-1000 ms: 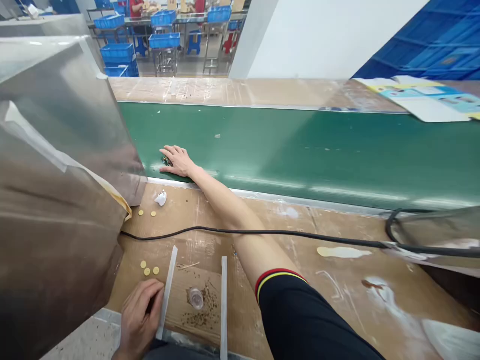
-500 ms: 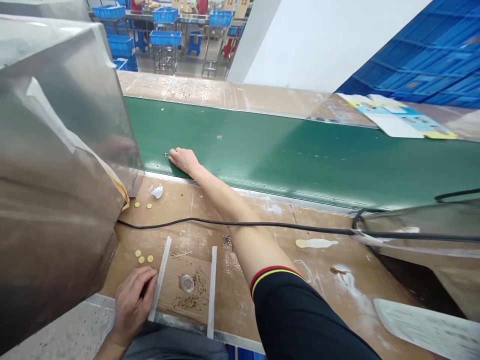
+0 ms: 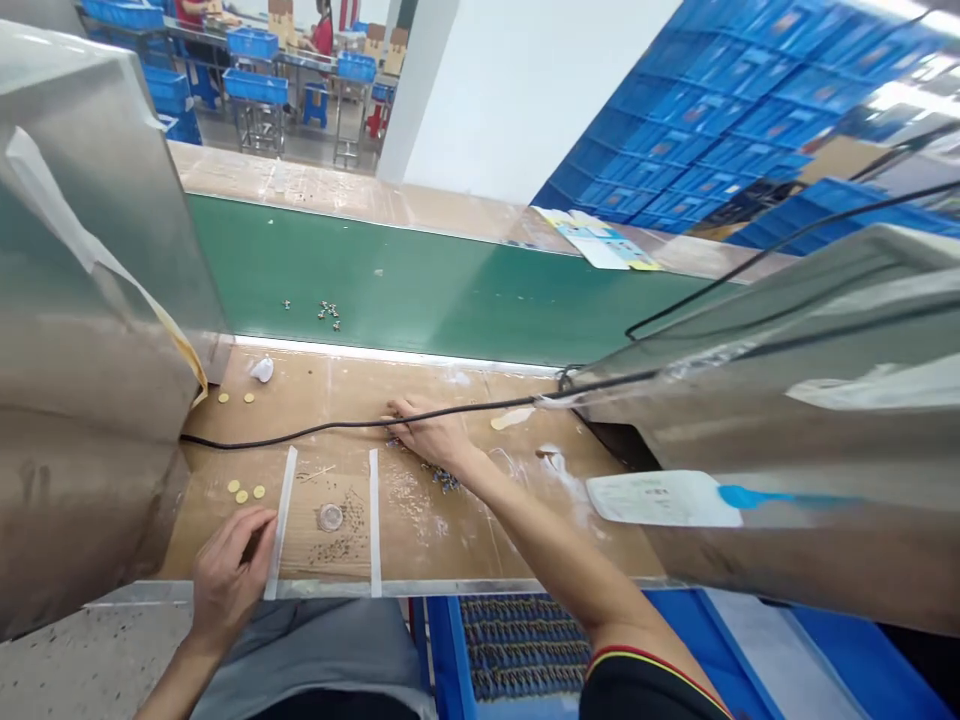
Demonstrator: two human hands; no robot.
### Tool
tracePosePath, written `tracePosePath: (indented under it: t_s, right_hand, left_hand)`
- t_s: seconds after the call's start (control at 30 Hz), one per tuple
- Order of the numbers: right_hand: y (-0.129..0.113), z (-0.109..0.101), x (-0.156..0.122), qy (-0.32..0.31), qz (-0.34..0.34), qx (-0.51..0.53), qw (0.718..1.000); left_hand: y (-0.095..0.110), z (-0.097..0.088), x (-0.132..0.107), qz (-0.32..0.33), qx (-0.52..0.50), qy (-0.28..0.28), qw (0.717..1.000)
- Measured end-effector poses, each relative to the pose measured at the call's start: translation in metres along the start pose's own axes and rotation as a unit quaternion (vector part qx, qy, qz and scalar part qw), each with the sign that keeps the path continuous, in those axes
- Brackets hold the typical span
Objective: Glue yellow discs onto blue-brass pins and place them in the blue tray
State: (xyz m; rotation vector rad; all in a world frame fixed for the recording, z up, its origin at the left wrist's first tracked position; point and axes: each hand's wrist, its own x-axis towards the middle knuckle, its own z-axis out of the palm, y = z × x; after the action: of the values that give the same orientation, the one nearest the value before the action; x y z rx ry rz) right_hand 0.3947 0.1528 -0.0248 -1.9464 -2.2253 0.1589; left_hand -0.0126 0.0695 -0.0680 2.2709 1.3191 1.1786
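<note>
Right hand [image 3: 431,435] back past the belt's edge [image 3: 390,355], fingers [image 3: 401,412] spread on small parts [image 3: 442,478]; left fingers [image 3: 240,530] curled, grip unclear.

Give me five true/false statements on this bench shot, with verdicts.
1. The right hand rests on the wooden bench beside scattered small parts. True.
2. The left hand grips the black cable. False: it is at the bench's near edge beside a white strip, away from the cable.
3. The yellow discs sit on the green conveyor belt. False: they lie on the bench, near the left hand.
4. More small parts lie on the belt. True.
5. A blue crate below the bench holds many small parts. True.
</note>
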Motion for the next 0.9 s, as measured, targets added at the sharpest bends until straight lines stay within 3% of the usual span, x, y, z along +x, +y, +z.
tracePosePath:
  t_s: [0.07, 0.13, 0.3, 0.4, 0.5, 0.63, 0.73, 0.9]
  right_hand:
    - [0.001, -0.004, -0.003, 0.008, -0.003, -0.006, 1.0]
    - [0.005, -0.009, 0.019, 0.023, 0.005, -0.011, 1.0]
    - [0.014, -0.007, 0.14, 0.059, 0.015, -0.01, 0.998]
    - [0.015, 0.009, 0.211, 0.059, -0.008, -0.013, 0.998]
    - [0.016, 0.026, 0.259, 0.054, -0.015, -0.026, 0.998]
    - [0.009, 0.043, 0.302, 0.04, -0.009, -0.04, 0.998]
    - [-0.01, 0.051, 0.327, 0.041, -0.001, -0.045, 0.998]
    - [-0.041, 0.058, 0.347, 0.041, -0.014, -0.045, 0.998]
  left_hand:
    - [0.0, 0.0, 0.001, 0.003, -0.001, 0.001, 1.0]
    - [0.0, 0.0, 0.002, 0.003, -0.002, 0.001, 1.0]
    - [0.001, 0.0, 0.001, 0.0, 0.015, 0.0, 1.0]
    - [0.002, 0.001, -0.002, -0.011, 0.029, 0.008, 0.999]
    - [0.005, 0.001, -0.004, -0.029, 0.04, 0.009, 0.999]
    - [0.007, 0.002, -0.006, -0.047, 0.049, 0.003, 0.998]
    - [0.008, 0.002, -0.006, -0.052, 0.047, -0.003, 0.998]
    - [0.009, 0.002, -0.005, -0.052, 0.04, -0.005, 0.998]
